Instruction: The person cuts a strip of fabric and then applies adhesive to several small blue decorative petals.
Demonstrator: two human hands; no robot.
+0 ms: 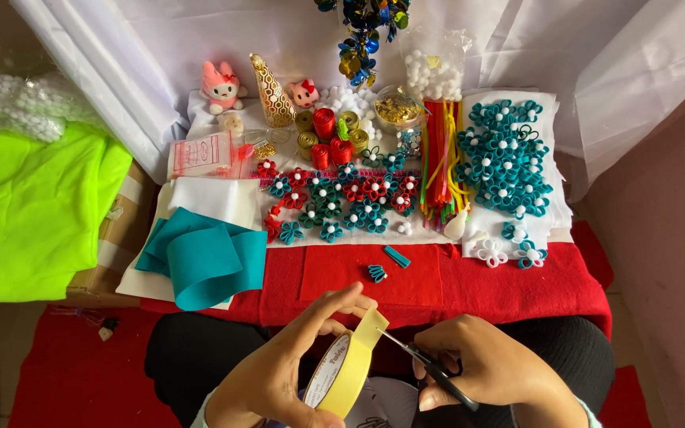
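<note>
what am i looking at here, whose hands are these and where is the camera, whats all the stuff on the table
There is one picture, taken by a camera worn on a person's head, looking down at their own two bare hands; no machine is involved.

The left hand holds a roll of yellow tape with a short end pulled up. The right hand holds scissors, whose blades point at that loose end.

In front lies a red felt sheet over a low table. On it sit a folded strip of teal felt, rows of small red and teal felt flowers, a second cluster of teal flowers, a bundle of coloured pipe cleaners, small ribbon rolls, white pom-poms in a bag and two pink plush toys. A bright green cloth lies to the left.
</note>
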